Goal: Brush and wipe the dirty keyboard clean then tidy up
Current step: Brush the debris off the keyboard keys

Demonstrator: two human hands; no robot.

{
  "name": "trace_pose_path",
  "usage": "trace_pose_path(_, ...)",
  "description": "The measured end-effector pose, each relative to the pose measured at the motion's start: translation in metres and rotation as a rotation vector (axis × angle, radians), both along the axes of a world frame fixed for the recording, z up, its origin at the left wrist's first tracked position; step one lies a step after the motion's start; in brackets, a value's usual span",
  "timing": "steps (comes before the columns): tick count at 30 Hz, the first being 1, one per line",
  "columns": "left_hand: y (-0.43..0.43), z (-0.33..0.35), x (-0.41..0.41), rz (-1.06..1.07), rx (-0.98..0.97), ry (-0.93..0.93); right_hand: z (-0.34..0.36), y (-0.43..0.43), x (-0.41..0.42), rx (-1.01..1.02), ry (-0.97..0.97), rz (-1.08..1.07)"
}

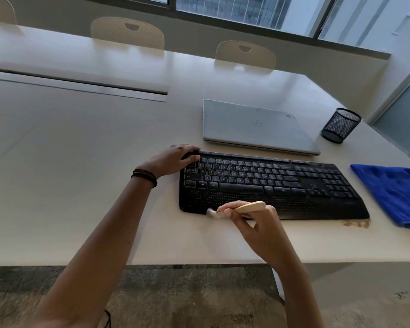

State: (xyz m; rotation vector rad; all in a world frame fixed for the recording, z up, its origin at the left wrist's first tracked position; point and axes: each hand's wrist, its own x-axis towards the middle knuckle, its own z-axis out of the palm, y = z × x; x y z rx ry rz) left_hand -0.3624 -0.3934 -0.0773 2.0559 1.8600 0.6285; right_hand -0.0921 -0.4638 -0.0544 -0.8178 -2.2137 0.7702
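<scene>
On the white table [104,150] sits the black keyboard [270,183], just in front of a closed laptop [258,126]. My L hand [173,159] grips the kbd's top-left corner. My R hand [253,221] pinches a wooden brush [237,208], bristles at the palm rest's front-left edge. Blue cloth [393,192] lies right of the kbd, mesh cup [340,125] beyond it. Brown crumbs [356,223] by the front-right corner.

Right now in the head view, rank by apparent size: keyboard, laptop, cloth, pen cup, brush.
1. keyboard
2. laptop
3. cloth, cut off at the frame edge
4. pen cup and brush: too close to rank; the right hand hides part of the brush.
</scene>
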Motion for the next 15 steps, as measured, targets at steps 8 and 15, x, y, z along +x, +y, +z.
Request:
trace_pose_path(8,-0.001,0.002,0.001,-0.005,0.005,-0.001,-0.008,0.011,0.005,0.326,-0.025,-0.324)
trace_pose_path(15,-0.001,0.002,0.001,-0.005,0.007,-0.009,0.0,-0.004,-0.004,0.137,-0.021,-0.073)
